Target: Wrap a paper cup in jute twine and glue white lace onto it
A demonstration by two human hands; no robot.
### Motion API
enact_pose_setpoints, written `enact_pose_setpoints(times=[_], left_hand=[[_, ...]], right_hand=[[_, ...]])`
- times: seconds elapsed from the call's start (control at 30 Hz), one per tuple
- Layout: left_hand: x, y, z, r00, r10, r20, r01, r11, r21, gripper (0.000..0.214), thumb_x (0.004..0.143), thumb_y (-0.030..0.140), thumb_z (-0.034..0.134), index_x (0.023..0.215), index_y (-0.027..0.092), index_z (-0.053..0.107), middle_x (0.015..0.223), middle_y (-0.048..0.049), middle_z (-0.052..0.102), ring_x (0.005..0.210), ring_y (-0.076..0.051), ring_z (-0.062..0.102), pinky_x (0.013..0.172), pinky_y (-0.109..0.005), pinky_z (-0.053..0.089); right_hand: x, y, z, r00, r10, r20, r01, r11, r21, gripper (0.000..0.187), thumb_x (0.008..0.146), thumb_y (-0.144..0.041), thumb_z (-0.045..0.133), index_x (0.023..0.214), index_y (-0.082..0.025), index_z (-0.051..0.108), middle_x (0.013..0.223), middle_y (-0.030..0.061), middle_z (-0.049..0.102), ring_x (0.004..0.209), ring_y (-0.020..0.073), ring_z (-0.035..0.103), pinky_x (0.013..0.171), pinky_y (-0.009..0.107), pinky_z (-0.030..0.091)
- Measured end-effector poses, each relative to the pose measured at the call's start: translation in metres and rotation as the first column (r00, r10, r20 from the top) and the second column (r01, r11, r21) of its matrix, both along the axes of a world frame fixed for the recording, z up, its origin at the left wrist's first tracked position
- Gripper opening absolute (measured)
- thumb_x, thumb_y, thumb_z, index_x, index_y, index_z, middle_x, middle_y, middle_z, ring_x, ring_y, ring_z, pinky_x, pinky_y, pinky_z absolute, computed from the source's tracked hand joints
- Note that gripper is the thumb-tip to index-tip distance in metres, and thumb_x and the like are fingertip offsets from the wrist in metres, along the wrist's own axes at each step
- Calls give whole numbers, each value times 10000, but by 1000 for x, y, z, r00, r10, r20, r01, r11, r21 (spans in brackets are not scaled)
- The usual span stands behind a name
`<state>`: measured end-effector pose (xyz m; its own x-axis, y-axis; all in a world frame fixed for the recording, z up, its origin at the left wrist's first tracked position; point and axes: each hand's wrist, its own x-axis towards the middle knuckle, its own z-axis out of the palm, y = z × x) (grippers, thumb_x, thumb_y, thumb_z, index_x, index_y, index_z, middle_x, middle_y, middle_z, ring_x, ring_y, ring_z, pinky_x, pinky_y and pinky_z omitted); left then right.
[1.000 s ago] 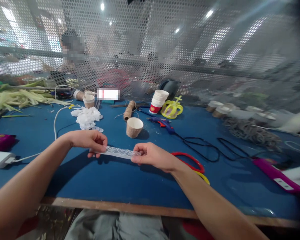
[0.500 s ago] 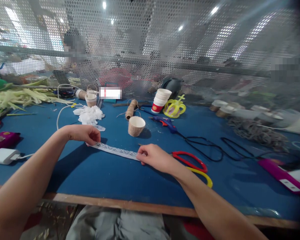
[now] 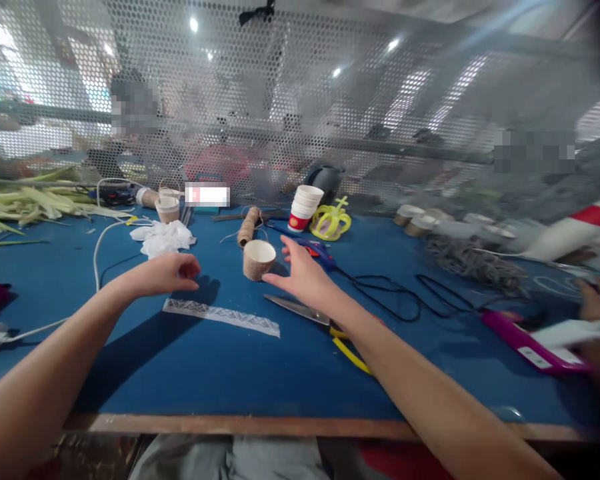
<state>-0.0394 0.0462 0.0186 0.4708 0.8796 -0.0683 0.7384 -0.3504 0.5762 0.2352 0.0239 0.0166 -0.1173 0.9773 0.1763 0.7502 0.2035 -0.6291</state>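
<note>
Perforated metal screening [image 3: 260, 73] is standing behind the blue tabletop [image 3: 210, 380], with ceiling lights glaring through it and blurred shapes showing beyond. From the head camera, the right hand [image 3: 303, 272] is hovering beside the brown-sided paper cup [image 3: 255, 269], thumb and fingers spread wide; whether the thumb tip is touching the cup, I cannot tell. The left hand [image 3: 173, 273] is hanging loosely curled, a gap showing at the thumb, holding nothing visible. Nearer the wearer than both hands, the white lace strip [image 3: 220, 317] is lying flat, its ends loose.

The cup is standing upright and probably weighing little, so a careless thumb nudge is risking a topple. The strip, being thin and unpinned, is likely inviting a drag or crease from a brushing wrist. Scissors [image 3: 300, 308] are lying partly under the right forearm, blades pointing leftward, so a dropping wrist is risking a nick. The blue glue gun [image 3: 323, 255] is resting just beyond the right hand; if it is heating, which I cannot tell, stray knuckles are risking a burn.

Twine [image 3: 249, 227] and stacked paper cups [image 3: 305, 203] are standing or lying farther back, while pale husks [image 3: 30, 203] are heaping up at left.
</note>
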Motion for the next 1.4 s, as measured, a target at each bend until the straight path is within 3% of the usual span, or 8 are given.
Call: enact_pose_setpoints(times=[0.17, 0.3, 0.4, 0.57, 0.7, 0.93, 1.13, 1.4], left_hand=[[22, 0, -16, 992, -21, 126, 12, 997, 73, 398, 695, 390, 602, 1015, 154, 579, 1001, -108, 640, 935, -243, 585, 810, -353, 441], [43, -6, -28, 968, -9, 249, -12, 997, 82, 659, 704, 422, 601, 1267, 153, 388, 1311, -186, 457, 1126, -273, 505, 908, -413, 418], [57, -14, -30, 854, 28, 519, -30, 1000, -4, 864, 665, 418, 658, 1354, 141, 217, 1366, -217, 376, 1150, -284, 493, 908, -416, 432], [65, -30, -23, 796, 43, 604, 0, 997, -71, 703, 695, 382, 657, 1263, 154, 310, 1183, -132, 551, 1054, -253, 548, 882, -392, 453], [60, -34, -18, 790, 173, 589, -57, 976, -211, 710, 650, 382, 688, 1214, 146, 327, 1072, -106, 565, 898, -219, 589, 698, -321, 503], [57, -30, -17, 735, 225, 639, -33, 954, -298, 619, 680, 449, 655, 1121, 142, 346, 824, -26, 564, 654, -140, 559, 550, -268, 478], [51, -31, -13, 752, 186, 633, 10, 956, -293, 608, 702, 448, 636, 1192, 161, 418, 899, -33, 572, 697, -135, 554, 562, -244, 473], [49, -29, -12, 662, 273, 698, 31, 921, -389, 482, 697, 502, 631, 1007, 170, 468, 775, 4, 532, 617, -94, 512, 509, -201, 411]], right_hand=[[-19, 28, -7, 984, 47, -170, -50, 999, -12, 940, 591, -217, 752, 1386, -135, 257, 1420, 194, 322, 1316, 325, 278, 1070, 476, 231], [-32, 26, -2, 944, 44, -326, -75, 994, -84, 873, 723, -309, 664, 1406, -129, 150, 1362, 208, 395, 1188, 287, 473, 988, 447, 381], [-42, 10, 2, 901, 78, -426, -162, 973, -165, 779, 794, -373, 593, 1398, -144, 157, 1207, 180, 544, 1009, 238, 603, 841, 391, 507], [-44, -8, 7, 849, 150, -506, -275, 944, -181, 833, 735, -374, 684, 1393, -183, 209, 1127, 119, 578, 971, 196, 610, 862, 356, 504], [-4, 13, 19, 973, -15, -231, -1, 998, -70, 483, 828, -422, 562, 1211, -138, 484, 1009, 127, 638, 870, 196, 632, 700, 308, 545], [87, 66, 7, 933, -357, 50, 360, 927, -101, 249, 902, -297, 496, 1117, -193, 563, 1179, 89, 559, 961, 183, 580, 818, 376, 497], [93, 75, -17, 909, -409, 78, 417, 889, -191, 275, 893, -295, 514, 1136, -172, 550, 1174, 93, 558, 968, 192, 582, 816, 387, 497], [75, 30, 22, 929, -261, -264, 207, 955, -214, 182, 834, -199, 545, 1011, -157, 553, 879, 64, 632, 755, 164, 621, 710, 327, 531]])
